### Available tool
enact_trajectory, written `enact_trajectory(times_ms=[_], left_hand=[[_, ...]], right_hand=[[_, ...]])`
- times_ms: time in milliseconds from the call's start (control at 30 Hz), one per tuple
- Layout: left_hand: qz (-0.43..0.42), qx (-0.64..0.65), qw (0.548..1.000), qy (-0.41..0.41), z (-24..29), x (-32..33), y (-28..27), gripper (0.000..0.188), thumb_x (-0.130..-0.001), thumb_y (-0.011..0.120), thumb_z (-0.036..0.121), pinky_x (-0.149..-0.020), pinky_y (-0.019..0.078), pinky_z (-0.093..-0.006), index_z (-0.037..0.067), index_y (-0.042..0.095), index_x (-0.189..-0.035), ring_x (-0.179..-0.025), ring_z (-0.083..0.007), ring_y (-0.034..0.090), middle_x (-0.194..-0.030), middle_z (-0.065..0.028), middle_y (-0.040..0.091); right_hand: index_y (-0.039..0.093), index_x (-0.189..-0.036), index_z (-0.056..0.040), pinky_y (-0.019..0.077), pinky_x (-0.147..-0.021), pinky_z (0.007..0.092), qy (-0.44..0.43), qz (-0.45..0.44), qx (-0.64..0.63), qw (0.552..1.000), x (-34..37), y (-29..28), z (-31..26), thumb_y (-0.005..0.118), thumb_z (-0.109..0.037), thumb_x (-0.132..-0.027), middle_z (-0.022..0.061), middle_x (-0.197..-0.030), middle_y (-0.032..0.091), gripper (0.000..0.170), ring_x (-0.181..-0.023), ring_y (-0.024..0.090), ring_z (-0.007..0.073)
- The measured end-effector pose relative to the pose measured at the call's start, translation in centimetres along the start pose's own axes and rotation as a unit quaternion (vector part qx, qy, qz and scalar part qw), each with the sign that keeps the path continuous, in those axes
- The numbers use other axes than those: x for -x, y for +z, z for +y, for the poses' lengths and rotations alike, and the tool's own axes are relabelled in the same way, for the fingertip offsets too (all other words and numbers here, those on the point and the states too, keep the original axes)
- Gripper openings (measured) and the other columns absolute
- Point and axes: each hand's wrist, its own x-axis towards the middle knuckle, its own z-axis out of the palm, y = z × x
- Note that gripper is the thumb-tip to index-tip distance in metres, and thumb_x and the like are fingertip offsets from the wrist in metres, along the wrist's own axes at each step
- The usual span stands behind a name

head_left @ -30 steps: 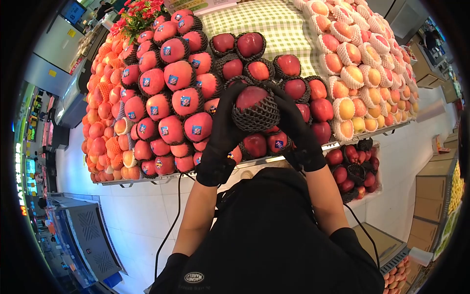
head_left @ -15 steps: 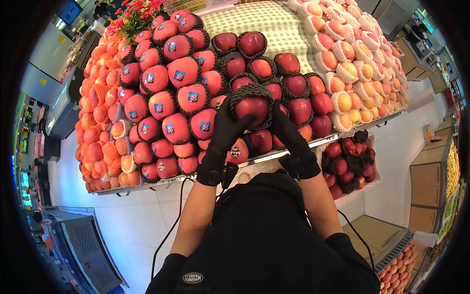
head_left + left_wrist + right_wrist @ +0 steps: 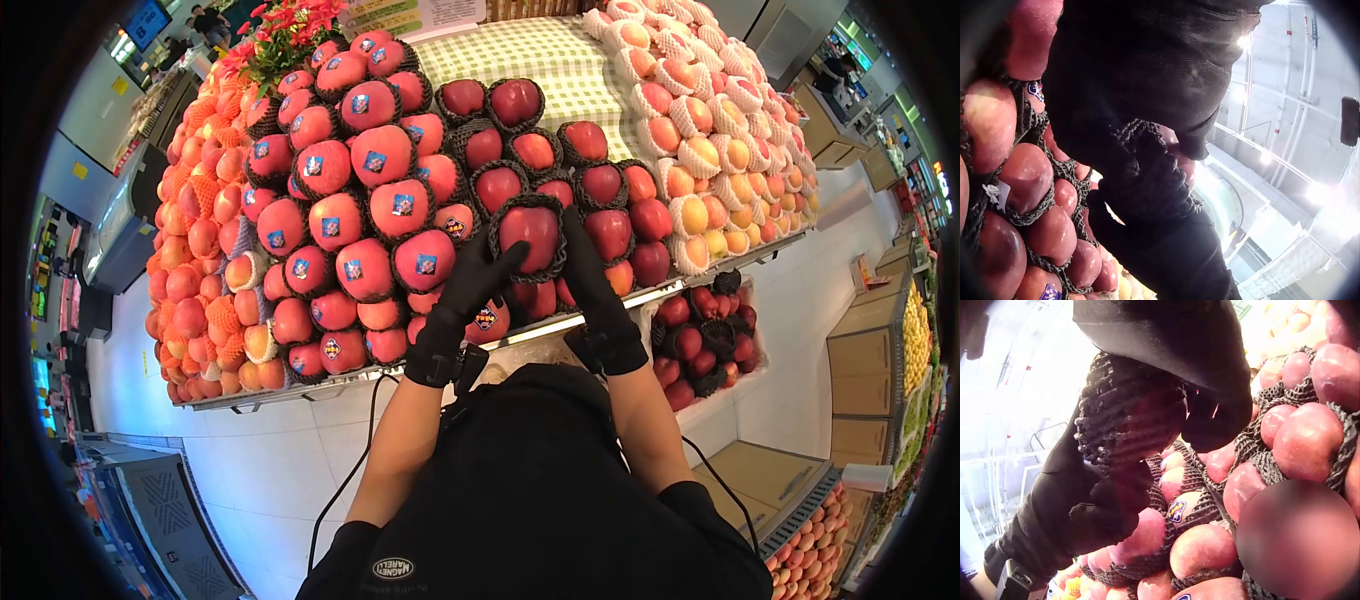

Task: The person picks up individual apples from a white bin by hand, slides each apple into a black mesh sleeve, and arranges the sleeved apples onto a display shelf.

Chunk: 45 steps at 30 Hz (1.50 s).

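A dark red apple (image 3: 530, 238) in a black foam net is held above the front of the display, between two black-gloved hands. The left hand (image 3: 475, 285) grips it from the left, thumb across the apple's face. On the apple's right side lies the right hand (image 3: 597, 290), its fingers around the net. In the left wrist view the left hand (image 3: 1147, 69) covers most of the netted apple (image 3: 1185, 165). The right wrist view shows the black net (image 3: 1100, 419) between the right hand (image 3: 1166, 337) and the other glove.
Stickered red apples (image 3: 380, 155) are stacked at left, beside orange-netted fruit (image 3: 205, 195). Dark apples (image 3: 600, 185) lie behind the hands. White-netted fruit (image 3: 700, 155) is piled at right, a checkered cloth (image 3: 520, 50) at the back. Below right stands a crate of apples (image 3: 690, 342).
The apple has turned in the hands so that its red face now shows upward with the net around its edge. The left thumb has moved onto that face.
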Motion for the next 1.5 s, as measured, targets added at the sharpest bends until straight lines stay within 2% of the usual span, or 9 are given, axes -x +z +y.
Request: enact_trajectory(times_ms=[200, 367, 500, 700, 800, 900, 1000, 1100, 1500], left_hand=[[-0.002, 0.009, 0.999, 0.049, -0.7, -0.2, -0.2, 0.060, -0.088, 0.069, 0.028, -0.097, 0.0475, -0.0350, 0.001, 0.045, -0.136, -0.115, -0.0211, 0.055, -0.126, -0.0134, 0.057], [0.025, 0.052, 0.997, 0.055, -1.8, -0.3, 0.2, 0.063, -0.085, 0.071, 0.024, -0.101, 0.0449, -0.0363, 0.001, 0.042, -0.136, -0.120, -0.0231, 0.052, -0.131, -0.0141, 0.052], [0.035, 0.021, 0.993, 0.114, -2.2, -0.7, -0.2, 0.061, -0.087, 0.069, 0.015, -0.094, 0.0499, -0.0340, 0.003, 0.039, -0.139, -0.114, -0.0196, 0.054, -0.128, -0.0109, 0.053], [0.113, 0.013, 0.988, 0.105, -1.0, -0.1, 1.3, 0.070, -0.081, 0.074, 0.015, -0.101, 0.0452, -0.0360, 0.002, 0.037, -0.139, -0.119, -0.0236, 0.054, -0.129, -0.0124, 0.054], [0.066, -0.046, 0.994, 0.077, 0.4, 1.3, 1.4, 0.068, -0.083, 0.072, 0.014, -0.098, 0.0462, -0.0363, 0.002, 0.036, -0.139, -0.117, -0.0228, 0.054, -0.128, -0.0120, 0.054], [0.106, 0.029, 0.988, 0.112, 0.3, 1.4, 0.8, 0.075, -0.083, 0.072, 0.012, -0.096, 0.0468, -0.0365, 0.003, 0.030, -0.144, -0.118, -0.0215, 0.053, -0.131, -0.0109, 0.051], [0.109, -0.032, 0.987, 0.116, -1.0, 0.5, -0.7, 0.085, -0.082, 0.073, 0.011, -0.096, 0.0467, -0.0371, 0.005, 0.023, -0.149, -0.122, -0.0215, 0.049, -0.138, -0.0110, 0.045], [0.086, -0.007, 0.985, 0.151, -1.3, 0.0, 0.6, 0.097, -0.074, 0.081, 0.013, -0.105, 0.0414, -0.0390, 0.003, 0.020, -0.149, -0.130, -0.0252, 0.043, -0.144, -0.0133, 0.039], [0.079, -0.091, 0.978, 0.170, -0.2, -2.2, 3.9, 0.107, -0.065, 0.088, 0.017, -0.109, 0.0384, -0.0404, -0.001, 0.021, -0.147, -0.133, -0.0273, 0.040, -0.145, -0.0183, 0.037]], right_hand=[[0.046, -0.135, -0.0047, 0.0382, -0.106, 0.0309, 0.020, -0.001, -0.103, 0.994, -0.1, 0.4, 0.0, 0.035, -0.037, -0.105, 0.0070, -0.127, 0.054, 0.046, -0.119, 0.050, 0.0155], [0.044, -0.136, -0.0041, 0.0401, -0.101, 0.0324, -0.171, 0.031, 0.207, 0.963, -1.3, -1.8, 2.2, 0.042, -0.028, -0.102, 0.0084, -0.116, 0.055, 0.041, -0.111, 0.053, 0.0185], [0.045, -0.134, -0.0035, 0.0444, -0.095, 0.0321, -0.075, 0.128, 0.222, 0.964, -1.4, -0.1, 0.1, 0.054, -0.025, -0.097, 0.0093, -0.124, 0.049, 0.044, -0.104, 0.055, 0.0185], [0.033, -0.137, -0.0027, 0.0546, -0.073, 0.0303, -0.116, 0.061, 0.253, 0.958, -0.2, 3.9, -0.5, 0.067, -0.025, -0.087, 0.0114, -0.115, 0.056, 0.065, -0.101, 0.059, 0.0175], [0.025, -0.141, -0.0022, 0.0561, -0.066, 0.0297, -0.062, 0.063, 0.227, 0.970, -0.6, 4.4, -0.2, 0.070, -0.023, -0.083, 0.0116, -0.112, 0.058, 0.076, -0.103, 0.059, 0.0185], [0.030, -0.141, -0.0004, 0.0561, -0.077, 0.0328, -0.016, -0.027, 0.177, 0.984, -1.9, 1.2, -0.7, 0.065, -0.020, -0.087, 0.0113, -0.116, 0.057, 0.067, -0.106, 0.060, 0.0206], [0.037, -0.138, -0.0001, 0.0522, -0.090, 0.0353, 0.019, -0.100, -0.119, 0.988, -1.7, -0.2, -0.9, 0.058, -0.018, -0.091, 0.0111, -0.121, 0.057, 0.055, -0.110, 0.059, 0.0218], [0.042, -0.136, -0.0005, 0.0470, -0.098, 0.0358, 0.106, -0.124, -0.269, 0.949, -1.5, -1.7, -0.3, 0.053, -0.019, -0.094, 0.0103, -0.126, 0.057, 0.047, -0.113, 0.058, 0.0219], [0.045, -0.134, 0.0021, 0.0488, -0.095, 0.0309, 0.062, -0.115, -0.046, 0.990, -1.1, -2.8, -4.2, 0.057, -0.014, -0.091, 0.0086, -0.125, 0.057, 0.047, -0.109, 0.059, 0.0159]])
